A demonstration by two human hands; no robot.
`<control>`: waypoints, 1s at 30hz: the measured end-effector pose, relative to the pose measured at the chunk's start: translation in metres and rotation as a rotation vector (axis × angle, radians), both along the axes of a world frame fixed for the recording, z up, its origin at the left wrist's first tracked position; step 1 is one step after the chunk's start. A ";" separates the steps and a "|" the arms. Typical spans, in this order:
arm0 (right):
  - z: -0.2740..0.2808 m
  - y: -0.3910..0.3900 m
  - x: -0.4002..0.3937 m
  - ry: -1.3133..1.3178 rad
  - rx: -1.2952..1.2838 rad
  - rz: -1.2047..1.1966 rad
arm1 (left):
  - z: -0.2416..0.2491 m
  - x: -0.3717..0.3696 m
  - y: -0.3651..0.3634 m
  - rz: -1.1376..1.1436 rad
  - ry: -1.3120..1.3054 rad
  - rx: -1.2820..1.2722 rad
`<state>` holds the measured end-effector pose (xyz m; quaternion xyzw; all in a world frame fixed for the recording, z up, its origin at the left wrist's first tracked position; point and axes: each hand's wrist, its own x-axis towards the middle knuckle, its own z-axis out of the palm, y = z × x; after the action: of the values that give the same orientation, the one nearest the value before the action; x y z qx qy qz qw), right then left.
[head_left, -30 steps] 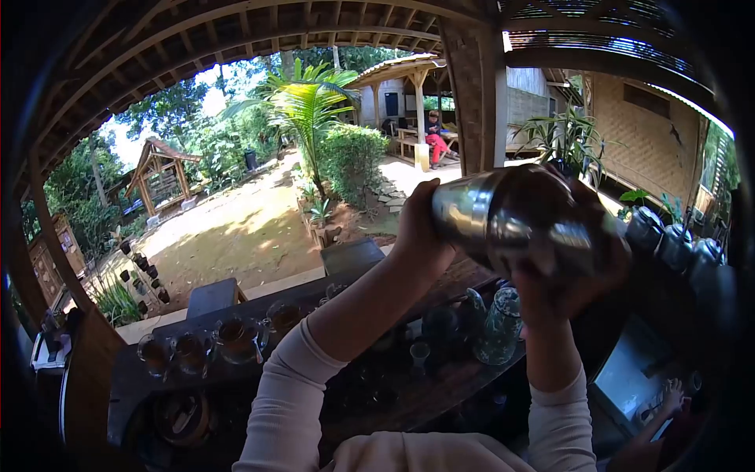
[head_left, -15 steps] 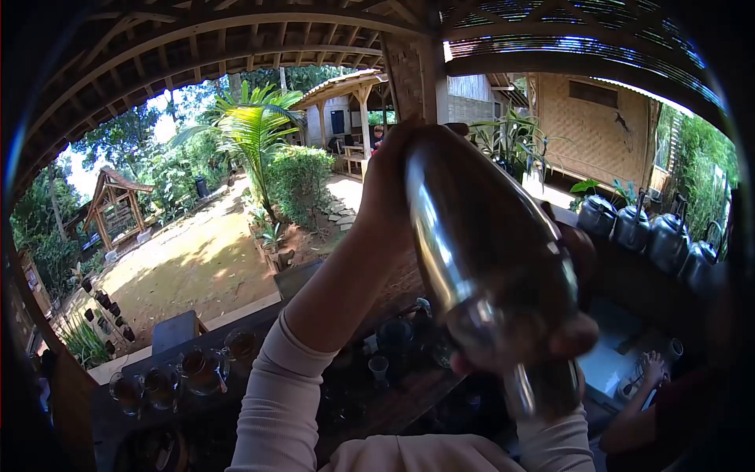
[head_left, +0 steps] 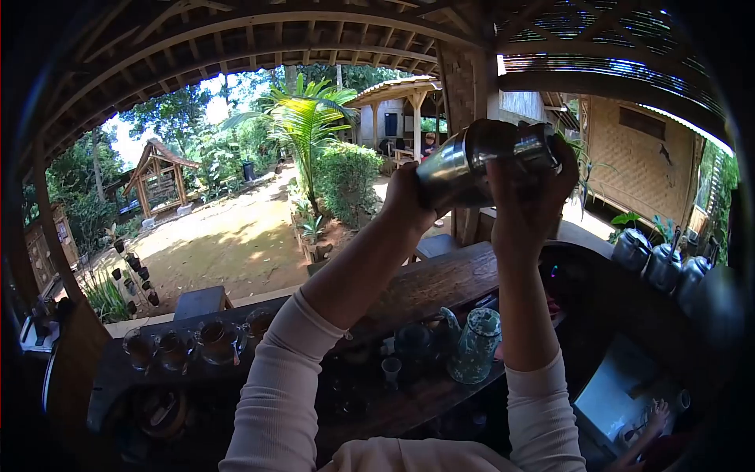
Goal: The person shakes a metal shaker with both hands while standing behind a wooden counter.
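Note:
A shiny metal cocktail shaker point(head_left: 450, 171) is raised in front of me, lying nearly on its side with its capped end to the right. My left hand point(head_left: 407, 195) is wrapped round its base end. Closed over the cap end is my right hand point(head_left: 528, 185), with its fingers over the top. Below my right forearm, a speckled green enamel pot point(head_left: 476, 346) stands on the dark wooden counter point(head_left: 448, 285). A small clear cup point(head_left: 391, 368) is to the left of that pot.
Several glass mugs of brown drink point(head_left: 214, 343) line the counter's left side. Metal kettles point(head_left: 663, 266) stand at the right. Another person's hand point(head_left: 657, 412) is at lower right, near a pale tray-like surface point(head_left: 609, 397). A stool point(head_left: 200, 303) stands beyond the counter.
The shaker has swung up and away from me, from a blurred slant close to the camera to nearly level. The enamel pot has come into view, and my view has turned slightly left.

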<state>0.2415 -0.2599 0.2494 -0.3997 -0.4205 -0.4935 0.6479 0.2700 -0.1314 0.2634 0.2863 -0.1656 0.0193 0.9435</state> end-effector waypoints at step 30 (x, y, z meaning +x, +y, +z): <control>-0.100 0.091 -0.053 -0.349 -0.536 0.689 | -0.134 -0.131 0.118 0.456 -0.264 -0.138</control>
<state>0.1883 -0.1687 0.1492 -0.3013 -0.7440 -0.1836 0.5674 0.1390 -0.0139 0.1292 0.2461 -0.2166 0.2794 0.9025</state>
